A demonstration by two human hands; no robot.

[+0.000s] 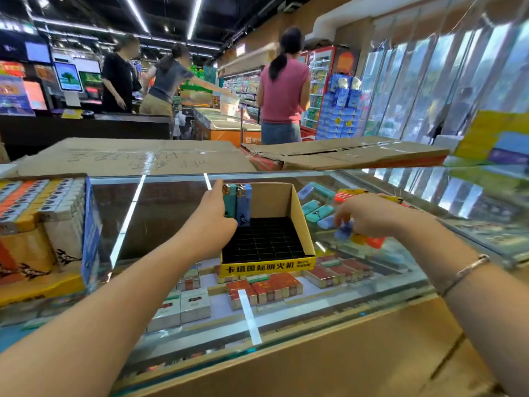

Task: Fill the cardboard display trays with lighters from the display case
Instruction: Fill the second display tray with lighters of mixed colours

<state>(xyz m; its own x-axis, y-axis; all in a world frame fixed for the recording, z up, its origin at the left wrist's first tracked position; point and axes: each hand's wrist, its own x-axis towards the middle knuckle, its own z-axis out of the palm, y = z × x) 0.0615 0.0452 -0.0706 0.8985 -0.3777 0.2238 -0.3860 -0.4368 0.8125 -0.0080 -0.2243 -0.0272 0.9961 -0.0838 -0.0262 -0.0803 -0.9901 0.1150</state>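
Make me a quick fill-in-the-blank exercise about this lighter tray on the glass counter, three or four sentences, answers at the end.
1. The cardboard display tray stands on the ____ top of the display case.
2. Standing in the tray's far left corner are a teal lighter and a ____ lighter.
3. The left hand rests against the tray's ____ side.
4. The right hand reaches into the loose lighters lying to the ____ of the tray.

Missing words: glass; blue; left; right

Shop interior, dark ceiling (86, 7) with strip lights (194, 15). Glass-door fridges (429, 81) along right wall. Three people (283, 90) stand beyond flattened cardboard (128, 156).
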